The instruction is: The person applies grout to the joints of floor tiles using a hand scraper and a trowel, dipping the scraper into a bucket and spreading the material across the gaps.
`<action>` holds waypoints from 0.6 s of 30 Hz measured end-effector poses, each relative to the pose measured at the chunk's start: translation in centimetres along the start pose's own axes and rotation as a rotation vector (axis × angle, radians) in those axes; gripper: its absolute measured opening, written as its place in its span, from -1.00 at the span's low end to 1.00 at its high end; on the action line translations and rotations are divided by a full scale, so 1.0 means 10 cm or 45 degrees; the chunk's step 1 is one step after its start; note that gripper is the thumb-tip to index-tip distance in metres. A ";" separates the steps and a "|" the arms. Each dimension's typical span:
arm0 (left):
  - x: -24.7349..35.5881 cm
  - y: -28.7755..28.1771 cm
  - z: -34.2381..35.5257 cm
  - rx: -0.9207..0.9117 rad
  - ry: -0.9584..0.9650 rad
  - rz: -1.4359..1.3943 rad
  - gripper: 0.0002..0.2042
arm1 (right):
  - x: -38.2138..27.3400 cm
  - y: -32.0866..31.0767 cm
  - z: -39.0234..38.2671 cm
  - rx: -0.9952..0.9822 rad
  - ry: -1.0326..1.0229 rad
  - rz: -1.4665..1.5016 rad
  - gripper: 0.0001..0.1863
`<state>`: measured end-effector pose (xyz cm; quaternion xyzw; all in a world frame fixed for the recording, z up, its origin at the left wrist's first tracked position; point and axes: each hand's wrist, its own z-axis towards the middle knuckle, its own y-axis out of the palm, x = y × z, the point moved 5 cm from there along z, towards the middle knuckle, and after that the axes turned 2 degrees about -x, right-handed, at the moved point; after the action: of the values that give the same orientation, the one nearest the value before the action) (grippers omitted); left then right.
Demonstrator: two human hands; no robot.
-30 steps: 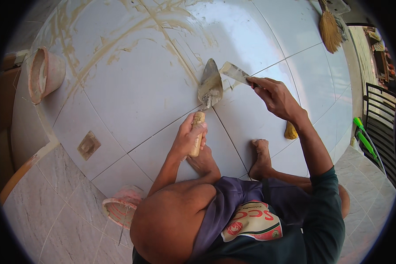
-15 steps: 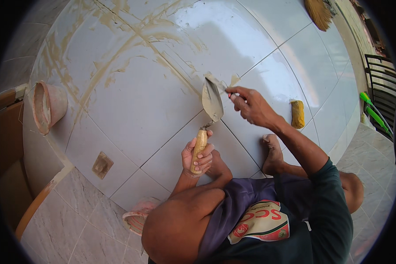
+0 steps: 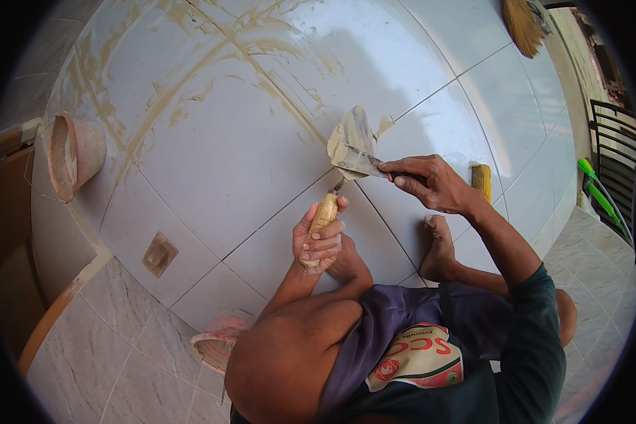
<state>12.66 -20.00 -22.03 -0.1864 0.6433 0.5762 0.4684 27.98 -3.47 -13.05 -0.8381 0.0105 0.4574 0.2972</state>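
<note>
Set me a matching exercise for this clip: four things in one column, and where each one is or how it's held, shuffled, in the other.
Column one
1. Trowel
2. Putty knife
3. Small block
4. Broom

Column two
A. Yellow, lying on the tiles near the right foot
B. Held in the right hand, its blade overlapping another tool's blade in the view
C. Near the top right of the picture
D. Gripped by its wooden handle in the left hand

Pairs: 1-D, 2-B, 3-A, 4-C
</note>
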 end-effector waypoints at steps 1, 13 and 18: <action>0.00 -0.03 -0.01 0.051 -0.003 0.020 -0.53 | 0.00 0.00 0.04 0.002 0.001 0.003 -0.62; -0.06 -0.28 -0.13 0.266 -0.092 0.232 -0.51 | 0.04 0.15 -0.13 0.175 0.531 0.262 -0.61; -0.08 -0.13 -0.37 0.331 -0.061 0.556 -0.52 | 0.51 -0.13 -0.01 0.448 0.475 -0.047 -0.61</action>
<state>12.65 -24.02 -22.54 0.0324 0.7258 0.5803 0.3681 31.40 -1.15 -16.28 -0.8433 0.1292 0.2806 0.4398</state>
